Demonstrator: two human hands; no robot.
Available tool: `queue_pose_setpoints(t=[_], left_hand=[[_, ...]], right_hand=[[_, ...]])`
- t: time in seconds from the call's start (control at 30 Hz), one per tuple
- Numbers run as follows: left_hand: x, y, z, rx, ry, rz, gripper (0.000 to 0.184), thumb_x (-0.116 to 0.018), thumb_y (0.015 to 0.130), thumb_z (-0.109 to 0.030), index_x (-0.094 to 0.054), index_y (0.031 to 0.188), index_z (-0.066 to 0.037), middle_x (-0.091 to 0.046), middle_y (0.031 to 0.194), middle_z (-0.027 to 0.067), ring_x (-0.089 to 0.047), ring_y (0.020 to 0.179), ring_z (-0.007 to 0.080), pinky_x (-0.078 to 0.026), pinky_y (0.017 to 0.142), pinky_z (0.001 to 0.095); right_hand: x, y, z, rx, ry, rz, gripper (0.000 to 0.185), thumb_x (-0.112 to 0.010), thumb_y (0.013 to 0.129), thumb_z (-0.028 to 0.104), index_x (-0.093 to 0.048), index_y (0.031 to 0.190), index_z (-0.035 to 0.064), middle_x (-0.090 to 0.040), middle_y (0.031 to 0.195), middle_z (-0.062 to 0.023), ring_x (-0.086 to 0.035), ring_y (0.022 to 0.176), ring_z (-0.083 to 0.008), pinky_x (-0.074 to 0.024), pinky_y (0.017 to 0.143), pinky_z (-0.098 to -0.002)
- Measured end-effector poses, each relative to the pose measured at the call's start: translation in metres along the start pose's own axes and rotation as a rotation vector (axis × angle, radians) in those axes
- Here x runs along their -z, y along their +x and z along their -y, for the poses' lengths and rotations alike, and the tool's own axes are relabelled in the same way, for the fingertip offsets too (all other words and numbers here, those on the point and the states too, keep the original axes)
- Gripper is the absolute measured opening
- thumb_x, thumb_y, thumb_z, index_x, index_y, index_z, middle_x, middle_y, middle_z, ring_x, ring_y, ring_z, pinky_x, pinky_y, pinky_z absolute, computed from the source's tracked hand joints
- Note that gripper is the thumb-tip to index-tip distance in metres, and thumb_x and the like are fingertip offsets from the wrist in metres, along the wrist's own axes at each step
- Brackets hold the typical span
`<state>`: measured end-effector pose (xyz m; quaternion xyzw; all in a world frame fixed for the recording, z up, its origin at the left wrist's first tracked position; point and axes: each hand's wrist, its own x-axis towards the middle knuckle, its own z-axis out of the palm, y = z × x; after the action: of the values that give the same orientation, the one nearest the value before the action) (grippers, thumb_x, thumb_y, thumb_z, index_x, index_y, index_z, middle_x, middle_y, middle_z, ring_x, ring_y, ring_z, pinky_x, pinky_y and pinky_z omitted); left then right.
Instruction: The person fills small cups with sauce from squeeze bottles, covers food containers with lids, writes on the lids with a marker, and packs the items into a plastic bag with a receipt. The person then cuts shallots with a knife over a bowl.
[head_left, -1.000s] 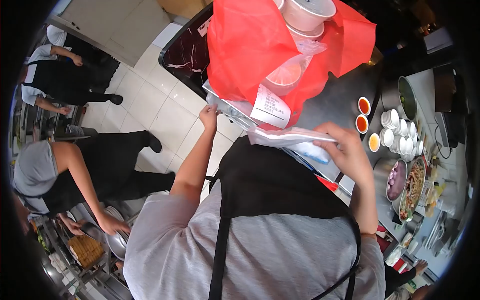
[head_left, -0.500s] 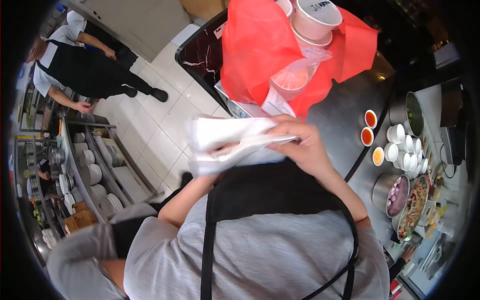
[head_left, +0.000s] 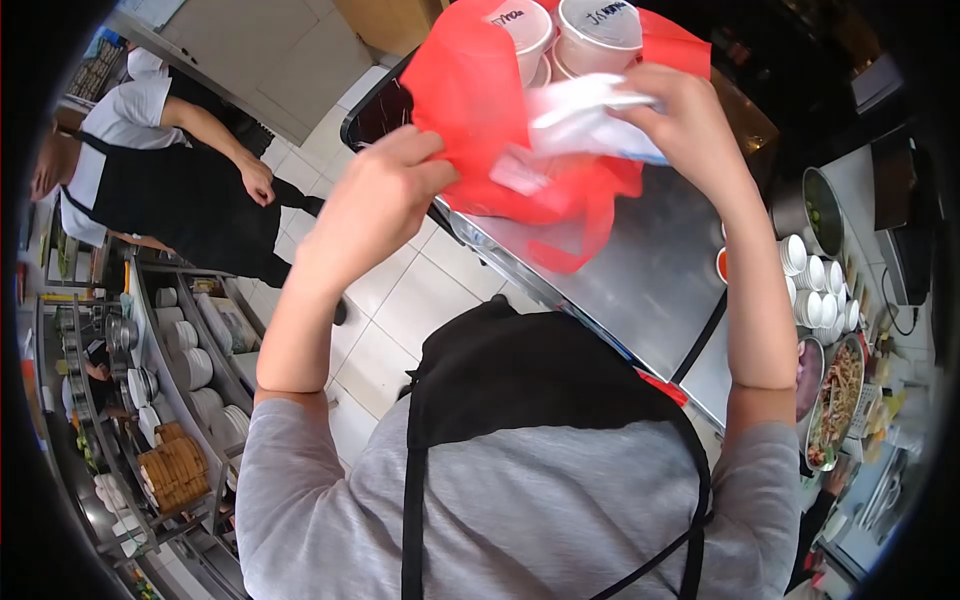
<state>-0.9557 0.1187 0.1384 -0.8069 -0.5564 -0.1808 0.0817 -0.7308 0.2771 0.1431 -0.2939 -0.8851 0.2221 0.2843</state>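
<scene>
A red bag (head_left: 465,85) stands at the far end of the steel counter. Inside are white lidded tubs (head_left: 600,32) with dark handwriting on their lids. My left hand (head_left: 395,185) is at the bag's left side, its fingers pinched on the red edge. Over the bag's opening, my right hand (head_left: 685,115) grips a white packet (head_left: 580,112), smeared by motion, so its contents cannot be made out. Beneath the packet, a bit of clear plastic (head_left: 520,172) lies against the red material.
The steel counter (head_left: 640,265) holds stacked white cups (head_left: 820,290), a red sauce cup (head_left: 722,265), a pot (head_left: 812,215) and a tray of mixed food (head_left: 838,400). On the left are plate shelves (head_left: 195,365) and a co-worker in a black apron (head_left: 160,175).
Both hands have moved forward from my chest to the red bag. My left hand has left the white packet and taken the bag's edge; my right hand has carried the packet over the bag.
</scene>
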Motion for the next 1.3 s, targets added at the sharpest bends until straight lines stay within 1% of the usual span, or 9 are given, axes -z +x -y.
queue_pose_setpoints(t=[0.23, 0.33, 0.53, 0.7, 0.87, 0.93, 1.07, 1.13, 1.3], left_hand=[[0.014, 0.020, -0.006, -0.090, -0.119, -0.160, 0.020, -0.059, 0.060, 0.008, -0.058, 0.078, 0.000, -0.052, 0.078, 0.0085, -0.050, 0.070, 0.0248, -0.041, 0.058, 0.0334], [0.012, 0.025, -0.007, -0.126, -0.139, -0.215, 0.023, -0.057, 0.059, 0.011, -0.058, 0.078, 0.000, -0.053, 0.078, 0.0083, -0.051, 0.069, 0.0243, -0.042, 0.058, 0.0332], [0.010, 0.031, -0.008, -0.149, -0.165, -0.221, 0.024, -0.056, 0.058, 0.011, -0.058, 0.079, 0.000, -0.053, 0.079, 0.0085, -0.052, 0.069, 0.0249, -0.043, 0.059, 0.0331], [0.022, 0.016, -0.005, -0.004, -0.156, -0.091, 0.024, -0.064, 0.059, 0.004, -0.059, 0.082, -0.001, -0.055, 0.086, 0.0083, -0.052, 0.073, 0.0232, -0.042, 0.060, 0.0321], [0.033, 0.021, -0.049, 0.189, -0.231, -0.191, 0.027, -0.066, 0.062, 0.001, -0.061, 0.088, -0.002, -0.054, 0.103, 0.0094, -0.052, 0.075, 0.0205, -0.043, 0.061, 0.0307], [0.014, 0.028, -0.063, -0.064, -0.453, -0.341, 0.031, -0.063, 0.064, 0.002, -0.059, 0.095, -0.001, -0.054, 0.104, 0.0125, -0.052, 0.077, 0.0240, -0.044, 0.063, 0.0313], [-0.045, 0.043, -0.071, -0.221, -0.327, -0.360, 0.028, -0.062, 0.068, -0.007, -0.053, 0.094, 0.001, -0.054, 0.097, 0.0151, -0.056, 0.072, 0.0292, -0.047, 0.060, 0.0373], [-0.055, 0.031, -0.073, 0.260, -0.223, -0.062, 0.033, -0.052, 0.077, -0.005, -0.044, 0.108, 0.001, -0.053, 0.103, 0.0231, -0.055, 0.074, 0.0377, -0.046, 0.061, 0.0420], [-0.085, -0.011, -0.058, 0.473, -0.134, 0.143, 0.023, -0.049, 0.080, -0.007, -0.044, 0.102, 0.000, -0.057, 0.085, 0.0220, -0.056, 0.070, 0.0388, -0.045, 0.059, 0.0456]], right_hand=[[-0.085, 0.072, 0.009, 0.030, 0.089, 0.313, 0.025, -0.057, 0.074, 0.010, -0.057, 0.097, 0.0016, -0.060, 0.091, -0.0128, -0.058, 0.085, -0.0230, -0.0452, 0.072, -0.0329], [-0.124, 0.080, 0.002, 0.251, 0.221, 0.325, 0.026, -0.058, 0.075, 0.012, -0.056, 0.100, 0.0041, -0.059, 0.101, -0.0086, -0.057, 0.089, -0.0194, -0.0450, 0.073, -0.0319], [-0.132, 0.052, 0.039, 0.356, 0.913, -0.059, 0.026, -0.047, 0.085, 0.021, -0.051, 0.107, 0.0078, -0.054, 0.102, -0.0024, -0.053, 0.092, -0.0144, -0.0434, 0.074, -0.0286], [-0.092, 0.063, 0.019, 0.089, 0.099, 0.745, 0.028, -0.052, 0.082, 0.022, -0.056, 0.105, 0.0062, -0.060, 0.094, -0.0106, -0.057, 0.086, -0.0171, -0.0452, 0.072, -0.0310], [-0.007, 0.016, 0.017, -0.077, 0.045, 0.618, 0.028, -0.047, 0.085, 0.026, -0.056, 0.095, 0.0008, -0.060, 0.083, -0.0120, -0.057, 0.077, -0.0232, -0.0449, 0.070, -0.0291], [-0.020, -0.006, -0.001, -0.147, 0.000, 0.418, 0.028, -0.048, 0.083, 0.025, -0.056, 0.095, 0.0010, -0.060, 0.083, -0.0128, -0.057, 0.075, -0.0252, -0.0454, 0.069, -0.0308], [-0.089, -0.043, -0.059, -0.198, -0.063, 0.643, 0.035, -0.048, 0.083, 0.031, -0.053, 0.106, 0.0054, -0.060, 0.094, -0.0184, -0.058, 0.087, -0.0303, -0.0450, 0.073, -0.0370], [-0.080, -0.050, -0.023, -0.353, 0.140, 0.567, 0.042, -0.047, 0.083, 0.033, -0.044, 0.116, 0.0074, -0.059, 0.099, -0.0195, -0.056, 0.090, -0.0347, -0.0436, 0.076, -0.0402], [-0.116, -0.065, -0.040, -0.385, 0.488, 0.352, 0.042, -0.057, 0.082, 0.026, -0.041, 0.117, 0.0090, -0.057, 0.079, -0.0139, -0.058, 0.077, -0.0168, -0.0459, 0.070, -0.0291]])
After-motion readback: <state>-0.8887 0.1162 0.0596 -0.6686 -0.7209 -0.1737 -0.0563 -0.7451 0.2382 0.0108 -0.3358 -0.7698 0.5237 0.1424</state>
